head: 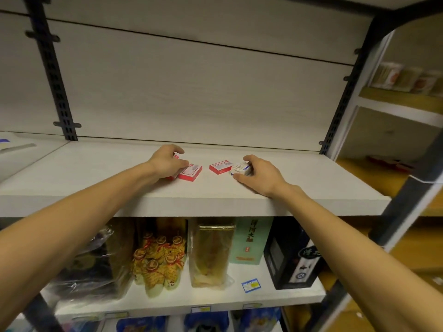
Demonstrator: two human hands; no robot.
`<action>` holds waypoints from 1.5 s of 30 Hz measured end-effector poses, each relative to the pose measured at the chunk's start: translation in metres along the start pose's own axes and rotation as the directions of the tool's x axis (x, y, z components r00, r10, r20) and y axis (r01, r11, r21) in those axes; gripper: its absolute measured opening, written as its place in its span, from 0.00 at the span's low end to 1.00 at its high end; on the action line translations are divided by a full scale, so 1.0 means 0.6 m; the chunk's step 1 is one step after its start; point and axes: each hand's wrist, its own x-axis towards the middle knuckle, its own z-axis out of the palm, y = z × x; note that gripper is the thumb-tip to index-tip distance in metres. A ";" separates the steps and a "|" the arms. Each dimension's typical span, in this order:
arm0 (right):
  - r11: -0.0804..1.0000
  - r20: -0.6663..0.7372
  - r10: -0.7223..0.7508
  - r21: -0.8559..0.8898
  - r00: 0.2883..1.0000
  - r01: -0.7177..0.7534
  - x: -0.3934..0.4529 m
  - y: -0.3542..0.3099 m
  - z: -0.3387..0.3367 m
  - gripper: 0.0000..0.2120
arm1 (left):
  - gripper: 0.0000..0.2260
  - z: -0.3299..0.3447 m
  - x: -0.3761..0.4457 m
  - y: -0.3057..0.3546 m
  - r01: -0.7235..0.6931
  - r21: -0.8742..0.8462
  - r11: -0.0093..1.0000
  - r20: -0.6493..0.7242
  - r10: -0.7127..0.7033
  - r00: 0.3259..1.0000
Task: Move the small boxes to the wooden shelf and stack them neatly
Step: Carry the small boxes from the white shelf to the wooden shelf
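Observation:
Several small boxes lie on the pale wooden shelf (96, 173). My left hand (165, 162) rests over a red and white box (170, 177) that is mostly hidden beneath it, and its thumb touches a second red and white box (190, 173) beside it. A third red and white box (220, 167) lies flat near the shelf's middle, untouched. Right beside that one, my right hand (260, 176) grips a white box with a blue stripe (241, 169) between thumb and fingers, low over the shelf.
Black slotted uprights (51, 75) flank the shelf's back panel. The shelf below holds packaged goods: yellow sachets (159, 257), a clear bag (211, 255), a green carton (249, 240) and a dark box (290, 259). More shelving stands at the right.

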 end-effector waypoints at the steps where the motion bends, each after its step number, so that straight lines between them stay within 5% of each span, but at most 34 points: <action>1: 1.000 -0.008 0.009 -0.001 1.000 -0.009 -0.003 -0.001 -0.001 0.35 | 0.19 -0.001 -0.001 -0.002 -0.018 -0.021 1.000 -0.033 0.017 0.999; 9: 0.996 -0.283 0.006 0.089 0.959 0.020 -0.053 -0.001 -0.026 0.32 | 0.17 -0.002 -0.036 0.068 -0.223 -0.263 0.939 -0.240 0.160 0.957; 19: 0.997 -0.506 0.024 0.071 0.862 0.014 -0.238 0.137 -0.156 0.33 | 0.11 0.183 -0.142 0.286 -0.493 -0.299 0.817 -0.057 0.500 0.864; 33: 0.941 -0.582 0.310 0.075 0.752 -0.329 -0.589 0.541 -0.351 0.31 | 0.14 0.548 -0.379 0.623 -0.692 -0.309 0.653 0.208 0.756 0.620; 45: 0.884 -0.586 0.458 0.220 0.668 -0.413 -0.642 0.752 -0.422 0.31 | 0.11 0.763 -0.339 0.774 -0.539 -0.309 0.783 0.146 0.600 0.787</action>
